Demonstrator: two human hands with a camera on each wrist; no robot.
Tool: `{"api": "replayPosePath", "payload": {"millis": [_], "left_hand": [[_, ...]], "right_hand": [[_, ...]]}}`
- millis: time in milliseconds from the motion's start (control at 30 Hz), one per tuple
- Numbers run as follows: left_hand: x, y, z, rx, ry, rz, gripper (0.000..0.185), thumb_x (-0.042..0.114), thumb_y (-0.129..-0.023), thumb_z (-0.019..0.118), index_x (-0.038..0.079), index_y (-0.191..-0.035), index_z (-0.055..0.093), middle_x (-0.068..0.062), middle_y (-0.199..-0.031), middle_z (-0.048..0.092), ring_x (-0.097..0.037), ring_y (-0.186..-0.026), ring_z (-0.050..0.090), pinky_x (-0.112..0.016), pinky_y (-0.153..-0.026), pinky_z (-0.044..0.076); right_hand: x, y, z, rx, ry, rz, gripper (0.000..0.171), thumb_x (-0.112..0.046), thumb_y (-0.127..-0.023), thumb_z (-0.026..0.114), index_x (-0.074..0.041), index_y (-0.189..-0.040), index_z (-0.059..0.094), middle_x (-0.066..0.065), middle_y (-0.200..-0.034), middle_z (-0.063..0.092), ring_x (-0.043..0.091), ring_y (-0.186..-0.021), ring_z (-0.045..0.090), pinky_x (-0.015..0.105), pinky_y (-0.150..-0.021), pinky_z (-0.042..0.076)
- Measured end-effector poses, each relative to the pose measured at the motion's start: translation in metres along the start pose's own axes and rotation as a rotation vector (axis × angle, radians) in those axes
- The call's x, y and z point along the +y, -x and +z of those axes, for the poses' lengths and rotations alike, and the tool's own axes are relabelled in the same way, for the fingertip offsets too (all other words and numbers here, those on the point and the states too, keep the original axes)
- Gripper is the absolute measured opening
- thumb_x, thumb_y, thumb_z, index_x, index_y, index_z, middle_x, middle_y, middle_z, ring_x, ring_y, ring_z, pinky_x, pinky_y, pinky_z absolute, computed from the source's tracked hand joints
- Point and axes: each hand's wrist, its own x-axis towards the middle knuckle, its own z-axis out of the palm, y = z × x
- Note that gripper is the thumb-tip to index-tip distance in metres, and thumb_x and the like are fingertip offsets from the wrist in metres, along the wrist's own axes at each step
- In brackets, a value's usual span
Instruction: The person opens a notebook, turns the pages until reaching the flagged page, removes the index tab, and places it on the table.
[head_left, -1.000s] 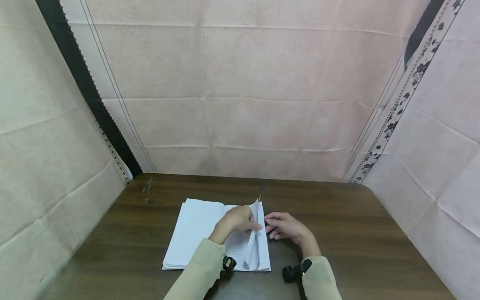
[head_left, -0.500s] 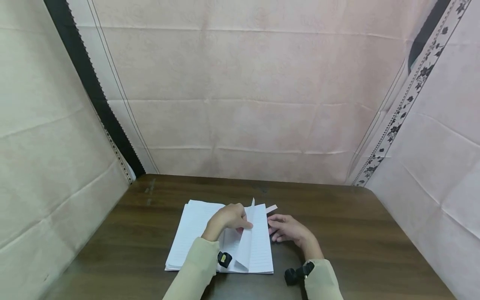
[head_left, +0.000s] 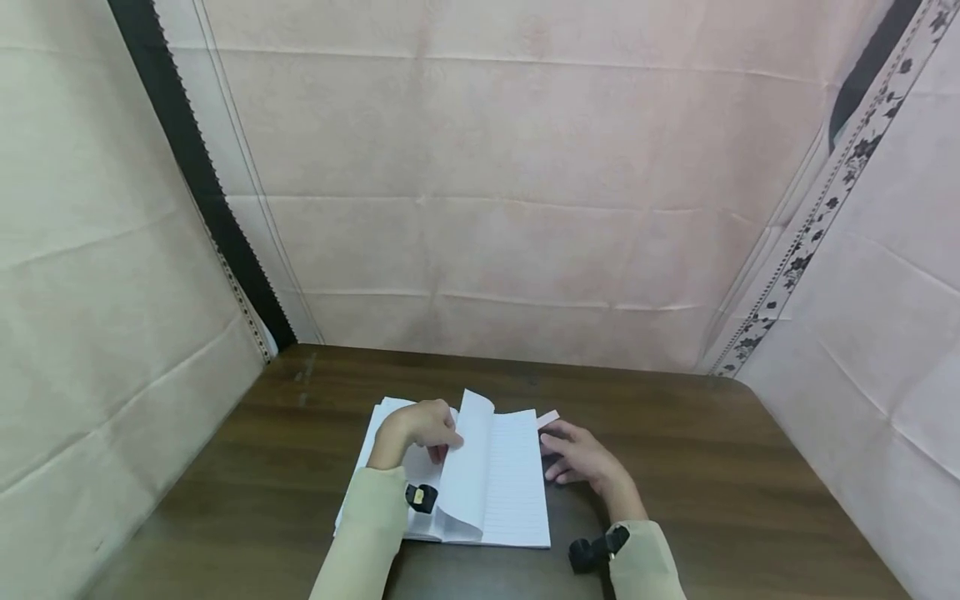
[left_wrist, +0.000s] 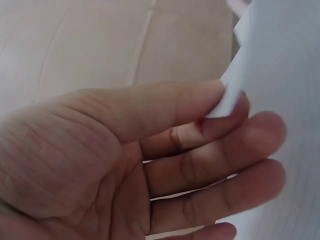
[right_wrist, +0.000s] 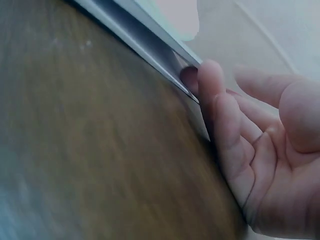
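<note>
An open lined notebook lies on the table, partly covered by my left hand. That left hand pinches the edge of a white page lifted over the notebook's middle. In the left wrist view, the page's corner sits between thumb and index finger, the other fingers loosely bent. My right hand rests at the notebook's right side with fingers relaxed. Its fingertips are right at the notebook's edge in the right wrist view. A pale strip sticks out by the top right corner.
The brown wooden table extends around the notebook on all sides. Pale cloth hangs behind it, with more at the left and right. A black wrist device is on the right sleeve, another on the left.
My left hand has moved left, carrying the pinched page from near the notebook's right edge over toward its middle. More of the lined right page shows. The right hand has barely moved.
</note>
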Motion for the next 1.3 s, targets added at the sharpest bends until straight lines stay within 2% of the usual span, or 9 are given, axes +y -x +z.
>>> {"api": "replayPosePath", "payload": {"millis": [100,267,400,567,767,867,1067,1200,1300], "left_hand": [[-0.009,0.007,-0.006,-0.011,0.016,-0.004,0.028,0.020,-0.091,0.068,0.009,-0.066,0.071,-0.005,-0.064,0.069,-0.018,-0.062,0.067,-0.032,-0.067,0.042],[-0.022,0.019,-0.013,-0.012,0.054,-0.036,0.027,0.018,-0.091,0.068,0.007,-0.066,0.071,-0.006,-0.064,0.068,-0.020,-0.061,0.066,-0.039,-0.071,0.046],[-0.034,0.027,-0.016,0.006,0.027,-0.069,0.026,0.015,-0.090,0.068,0.005,-0.067,0.070,-0.006,-0.063,0.068,-0.020,-0.059,0.066,-0.039,-0.071,0.048],[-0.055,0.039,-0.016,-0.012,-0.028,-0.134,0.025,0.010,-0.089,0.067,0.003,-0.065,0.070,-0.008,-0.060,0.067,-0.020,-0.058,0.064,-0.035,-0.065,0.050],[-0.076,0.051,-0.016,-0.031,-0.028,-0.177,0.023,0.006,-0.088,0.067,0.001,-0.065,0.068,-0.009,-0.060,0.067,-0.021,-0.055,0.065,-0.036,-0.063,0.055],[-0.082,0.055,-0.016,-0.064,-0.038,-0.191,0.023,0.005,-0.088,0.067,0.001,-0.065,0.068,-0.009,-0.060,0.067,-0.021,-0.054,0.066,-0.034,-0.062,0.055],[-0.087,0.063,-0.013,-0.127,-0.023,-0.208,0.024,0.005,-0.088,0.068,0.000,-0.064,0.069,-0.010,-0.060,0.068,-0.020,-0.051,0.064,-0.034,-0.060,0.055],[-0.088,0.066,-0.012,-0.112,-0.034,-0.212,0.024,0.005,-0.088,0.069,0.001,-0.064,0.069,-0.010,-0.060,0.067,-0.018,-0.050,0.062,-0.034,-0.061,0.056],[-0.090,0.067,-0.014,-0.090,-0.046,-0.206,0.024,0.004,-0.087,0.070,0.000,-0.064,0.068,-0.010,-0.059,0.066,-0.017,-0.051,0.061,-0.034,-0.060,0.056]], "right_hand": [[0.001,-0.001,0.004,0.072,-0.019,-0.015,0.047,-0.034,-0.099,0.062,-0.010,-0.139,0.052,0.015,-0.110,0.066,0.019,-0.057,0.060,0.028,-0.054,0.046],[0.002,-0.003,0.009,0.129,-0.057,-0.052,0.045,-0.028,-0.099,0.064,-0.015,-0.141,0.051,0.013,-0.103,0.065,0.016,-0.049,0.048,0.025,-0.047,0.035],[0.002,-0.002,0.010,0.139,-0.033,-0.083,0.046,-0.021,-0.098,0.065,-0.019,-0.142,0.051,0.011,-0.099,0.068,0.016,-0.048,0.046,0.025,-0.046,0.034],[-0.001,-0.003,0.015,0.114,0.020,-0.113,0.052,-0.016,-0.097,0.066,-0.020,-0.146,0.049,0.011,-0.099,0.071,0.015,-0.049,0.045,0.024,-0.047,0.035],[-0.005,-0.005,0.018,0.106,0.048,-0.110,0.057,-0.012,-0.097,0.065,-0.022,-0.149,0.046,0.011,-0.098,0.070,0.016,-0.051,0.044,0.027,-0.054,0.038],[-0.006,-0.005,0.016,0.077,0.054,-0.099,0.057,-0.009,-0.096,0.065,-0.019,-0.148,0.045,0.010,-0.097,0.070,0.016,-0.052,0.044,0.028,-0.055,0.038],[-0.004,-0.003,0.013,0.040,0.083,-0.059,0.058,-0.010,-0.092,0.068,-0.009,-0.144,0.042,0.006,-0.079,0.064,0.015,-0.051,0.042,0.026,-0.051,0.035],[-0.005,-0.003,0.015,0.079,0.091,-0.029,0.059,-0.022,-0.091,0.073,-0.006,-0.140,0.044,0.003,-0.076,0.063,0.014,-0.050,0.040,0.025,-0.049,0.032],[-0.004,-0.004,0.019,0.118,0.095,-0.024,0.049,-0.027,-0.092,0.073,-0.005,-0.131,0.054,0.002,-0.077,0.063,0.013,-0.053,0.043,0.025,-0.052,0.035]]}}
